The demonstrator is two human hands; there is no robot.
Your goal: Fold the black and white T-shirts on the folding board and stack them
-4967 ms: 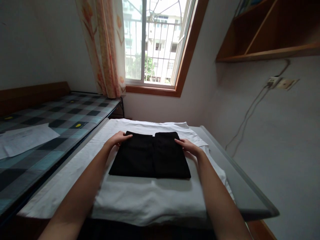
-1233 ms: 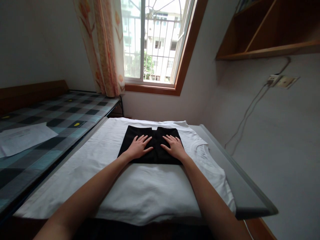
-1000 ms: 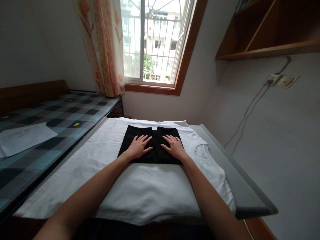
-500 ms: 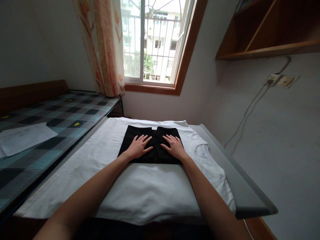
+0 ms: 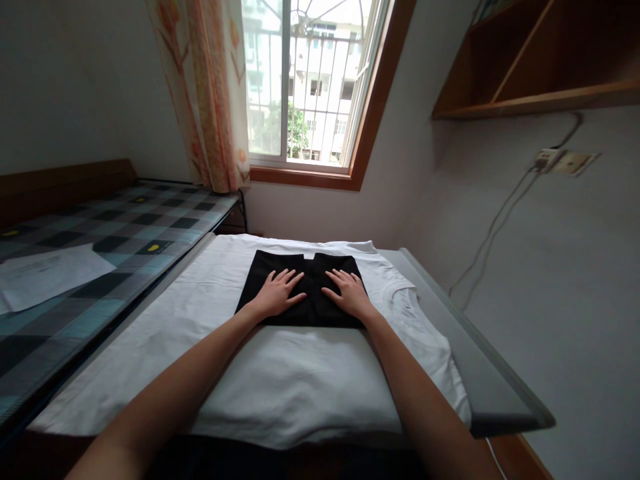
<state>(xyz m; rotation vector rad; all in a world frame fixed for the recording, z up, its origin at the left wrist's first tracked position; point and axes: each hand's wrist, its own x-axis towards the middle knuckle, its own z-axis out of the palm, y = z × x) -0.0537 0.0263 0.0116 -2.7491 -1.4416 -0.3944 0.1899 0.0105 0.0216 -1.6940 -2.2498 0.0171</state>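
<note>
A black folded cloth (image 5: 310, 313) lies flat on a white T-shirt (image 5: 295, 380), with a narrow notch at the middle of its far edge. My left hand (image 5: 278, 293) rests palm down on the left half of the black cloth, fingers spread. On the right half lies my right hand (image 5: 347, 293), also flat with its fingers apart. Neither hand grips anything. The T-shirt is spread over a grey table (image 5: 493, 380), its neckline toward the right side and its near hem at the table's front edge.
To the left stands a bed with a checked mattress (image 5: 125, 233), and a sheet of paper (image 5: 55, 273) lies on it. A barred window (image 5: 320, 100) and a flowered curtain (image 5: 215, 100) are ahead. At right, cables run from a wall socket (image 5: 565, 161) below a wooden shelf (image 5: 540, 100).
</note>
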